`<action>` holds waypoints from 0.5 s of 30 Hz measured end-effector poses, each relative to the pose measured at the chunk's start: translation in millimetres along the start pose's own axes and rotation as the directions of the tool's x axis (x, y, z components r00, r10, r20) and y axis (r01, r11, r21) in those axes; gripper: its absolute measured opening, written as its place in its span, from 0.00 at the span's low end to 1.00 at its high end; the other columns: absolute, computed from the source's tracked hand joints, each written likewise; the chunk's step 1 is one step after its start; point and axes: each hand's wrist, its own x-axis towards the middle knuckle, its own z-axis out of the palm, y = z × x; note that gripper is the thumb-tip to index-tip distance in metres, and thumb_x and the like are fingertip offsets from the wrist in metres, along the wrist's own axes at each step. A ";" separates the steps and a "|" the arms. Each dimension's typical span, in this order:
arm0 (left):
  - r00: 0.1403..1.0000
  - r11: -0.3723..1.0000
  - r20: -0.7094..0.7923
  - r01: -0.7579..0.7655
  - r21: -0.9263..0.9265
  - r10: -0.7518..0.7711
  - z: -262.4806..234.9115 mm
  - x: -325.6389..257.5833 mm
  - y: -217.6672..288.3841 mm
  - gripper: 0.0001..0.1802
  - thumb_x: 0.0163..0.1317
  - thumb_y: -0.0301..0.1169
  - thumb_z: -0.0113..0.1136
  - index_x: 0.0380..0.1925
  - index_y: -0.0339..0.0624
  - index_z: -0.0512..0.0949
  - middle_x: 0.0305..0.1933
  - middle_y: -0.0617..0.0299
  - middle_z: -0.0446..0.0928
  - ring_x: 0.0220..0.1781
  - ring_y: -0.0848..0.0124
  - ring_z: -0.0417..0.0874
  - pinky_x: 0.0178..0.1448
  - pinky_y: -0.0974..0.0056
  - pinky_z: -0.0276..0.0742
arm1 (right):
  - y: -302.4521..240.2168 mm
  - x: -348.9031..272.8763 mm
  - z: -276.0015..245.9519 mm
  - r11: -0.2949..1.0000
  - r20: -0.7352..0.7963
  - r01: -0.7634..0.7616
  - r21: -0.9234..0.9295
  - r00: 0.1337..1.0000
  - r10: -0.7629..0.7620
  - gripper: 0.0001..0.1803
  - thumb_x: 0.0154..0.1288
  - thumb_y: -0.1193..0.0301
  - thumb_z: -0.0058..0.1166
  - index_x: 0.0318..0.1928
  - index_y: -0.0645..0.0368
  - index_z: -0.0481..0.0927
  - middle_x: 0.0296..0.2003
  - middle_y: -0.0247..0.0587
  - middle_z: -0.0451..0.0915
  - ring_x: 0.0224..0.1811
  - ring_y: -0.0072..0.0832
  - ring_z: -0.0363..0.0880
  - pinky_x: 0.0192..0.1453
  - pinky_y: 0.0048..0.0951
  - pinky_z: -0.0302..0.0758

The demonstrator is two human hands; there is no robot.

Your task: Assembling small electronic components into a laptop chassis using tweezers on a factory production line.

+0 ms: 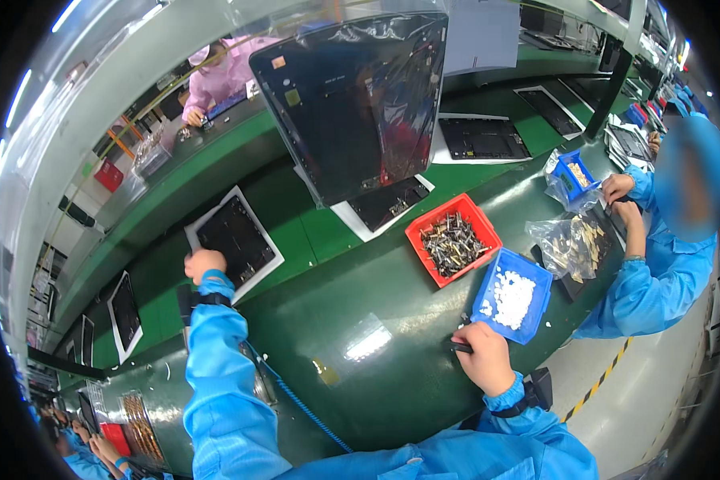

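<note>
My left hand (206,265) is over the left edge of a dark flat panel (238,238) lying on a white sheet (269,266). Its fingers are curled, and what lies between them is hidden. My right hand (488,358) is closed on a small black tool (460,347), most of it covered by the fingers. Just beyond that hand sits a blue bin (542,282) with small white pieces (512,299). Behind it is a red bin (418,238) full of small metal parts (454,244). A clear plastic sheet (352,352) lies on the green table (296,320) between my hands.
A large dark panel in film (352,104) stands upright ahead. More panels (484,138) lie along the green belt (300,232). A blue coiled cord (300,406) crosses near my left forearm. At right, a co-worker in blue (656,272) works beside a clear bag of parts (568,244).
</note>
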 end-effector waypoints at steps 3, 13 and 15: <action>0.591 0.512 -0.329 -0.805 -0.300 0.736 -17.8 -43.6 32.7 0.11 0.40 0.23 0.52 0.27 0.41 0.79 0.29 0.53 0.77 0.40 0.55 0.76 0.45 0.56 0.72 | -6.3 2.1 -5.4 0.986 -0.057 0.013 0.168 0.998 -0.003 0.10 0.40 0.81 0.58 0.28 0.60 0.76 0.28 0.43 0.75 0.28 0.39 0.75 0.31 0.31 0.73; -0.233 -0.267 -0.165 -0.936 -0.227 0.958 3.0 -134.8 110.4 0.12 0.48 0.26 0.49 0.34 0.46 0.75 0.35 0.59 0.73 0.39 0.59 0.75 0.37 0.60 0.74 | -2.1 -1.0 -6.8 0.884 -0.267 -0.016 0.468 0.951 0.158 0.07 0.49 0.84 0.55 0.30 0.62 0.76 0.29 0.39 0.76 0.21 0.18 0.69 0.22 0.17 0.65; -0.242 -0.278 -0.183 -0.937 -0.211 0.953 -5.5 -137.8 112.7 0.11 0.48 0.26 0.49 0.34 0.46 0.74 0.33 0.58 0.73 0.38 0.58 0.75 0.37 0.58 0.75 | 1.7 -1.8 -16.0 0.887 -0.250 -0.013 0.462 0.957 0.145 0.07 0.50 0.84 0.53 0.31 0.62 0.75 0.30 0.38 0.75 0.21 0.17 0.69 0.23 0.16 0.65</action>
